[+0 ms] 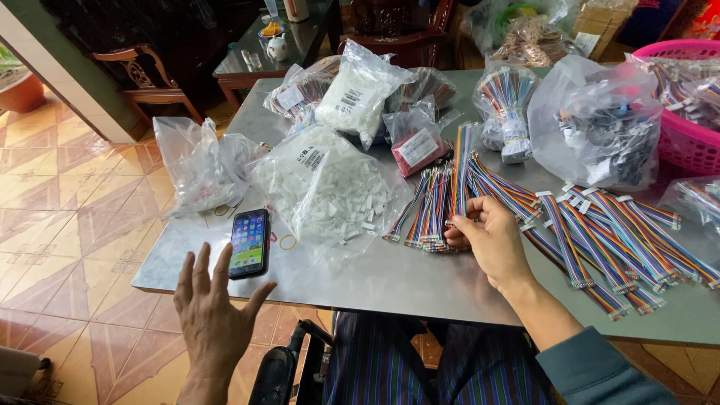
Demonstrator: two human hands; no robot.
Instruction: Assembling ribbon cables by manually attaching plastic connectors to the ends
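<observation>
- Your steel desk (pixel 420 281) stands on a tiled floor (pixel 67 225), loaded with bags of white connectors (pixel 330 187).
- Rainbow ribbon cables (pixel 600 232) fan out at your right.
- Your right hand (pixel 491 236) pinches one upright cable bundle (pixel 459 176), seemingly to keep it separate.
- Your left hand (pixel 214 315) hovers spread and empty near the phone (pixel 248 242).

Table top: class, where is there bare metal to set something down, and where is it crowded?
Bare metal runs along the near edge of the table, between the phone and the right hand. A smaller patch lies left of the phone. The far half is crowded with bags; ribbon cables cover the right.
</observation>
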